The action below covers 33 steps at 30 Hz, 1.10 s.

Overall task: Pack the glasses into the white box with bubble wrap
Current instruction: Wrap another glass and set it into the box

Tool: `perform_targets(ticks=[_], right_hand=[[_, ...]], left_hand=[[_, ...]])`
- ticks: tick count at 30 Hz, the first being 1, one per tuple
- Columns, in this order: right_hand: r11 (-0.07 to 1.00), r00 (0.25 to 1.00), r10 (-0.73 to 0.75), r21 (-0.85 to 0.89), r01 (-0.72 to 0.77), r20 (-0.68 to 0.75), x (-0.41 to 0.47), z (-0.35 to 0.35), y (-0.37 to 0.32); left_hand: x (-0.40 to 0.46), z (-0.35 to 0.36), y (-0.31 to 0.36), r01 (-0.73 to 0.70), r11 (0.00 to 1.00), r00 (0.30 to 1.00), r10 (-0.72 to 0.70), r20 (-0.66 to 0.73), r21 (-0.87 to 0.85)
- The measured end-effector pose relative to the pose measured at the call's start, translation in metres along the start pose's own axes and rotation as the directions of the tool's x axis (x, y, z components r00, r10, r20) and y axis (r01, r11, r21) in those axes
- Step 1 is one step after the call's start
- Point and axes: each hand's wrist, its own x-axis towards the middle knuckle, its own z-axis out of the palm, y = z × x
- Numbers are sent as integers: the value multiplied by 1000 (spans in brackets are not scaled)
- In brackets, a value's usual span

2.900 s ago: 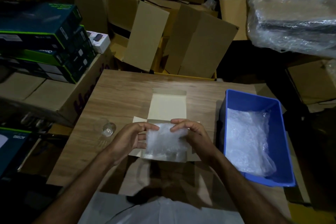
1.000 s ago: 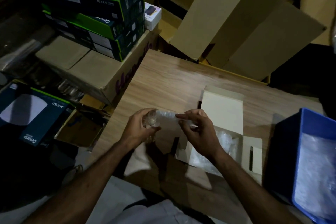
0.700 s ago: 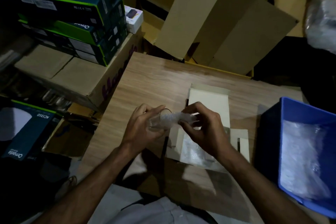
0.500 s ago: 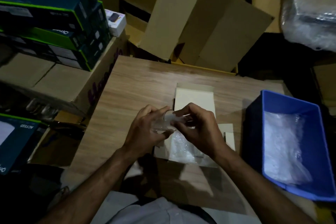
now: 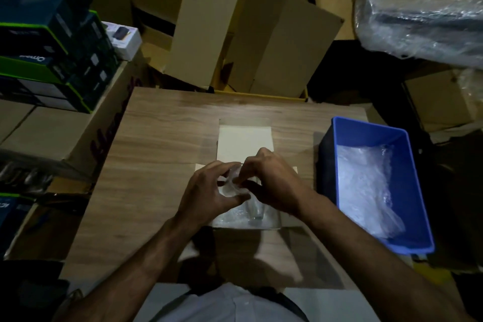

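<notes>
Both hands, left (image 5: pixel 206 191) and right (image 5: pixel 271 185), have come together from the left and now pinch a wrapped glass (image 5: pixel 232 185) directly above the white box (image 5: pixel 245 138), whose bubble wrap (image 5: pixel 230 218) lies just beneath them. It looks ready to go down into the box.

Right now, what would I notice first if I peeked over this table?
Two hands, the left hand and right hand, meet mid-table, gripping a clear glass over the open white box. To the right sits a bright blue bin holding bubble wrap.
</notes>
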Motion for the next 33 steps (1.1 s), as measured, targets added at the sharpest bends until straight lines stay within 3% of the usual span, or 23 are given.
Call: perform_targets(ticks=[4,7,9,11,14,20,25,33], right_hand=[[999,994,-39,3,39,105,-13,4,17],[955,978,202,231,-184,-56,-23,15,27],[849,902,416,406,-338,-118,-29,26,29],[709,859,512,562,-425,3,-33,35,28],[650,888,447,641,-408,112,-36,52,29],[668,848,529,618,-415,-3,-39,93,24],[653,814,579,630,-421,-57,-43,119,20],[781,855,509,467,-414,-93,-42,141,26]], left_hand=[[-3,7,-4,-9,1000,1000,9,-16,18],[-1,10,-6,-40,999,999,39,25,37],[-1,11,-9,-51,997,997,47,61,59],[-2,12,-13,-54,997,994,48,97,61],[-6,16,-19,-63,998,986,58,155,30],[-6,18,-46,52,999,964,-52,261,9],[-6,17,-69,54,967,952,-125,278,250],[-6,40,-62,-82,832,968,-64,241,548]])
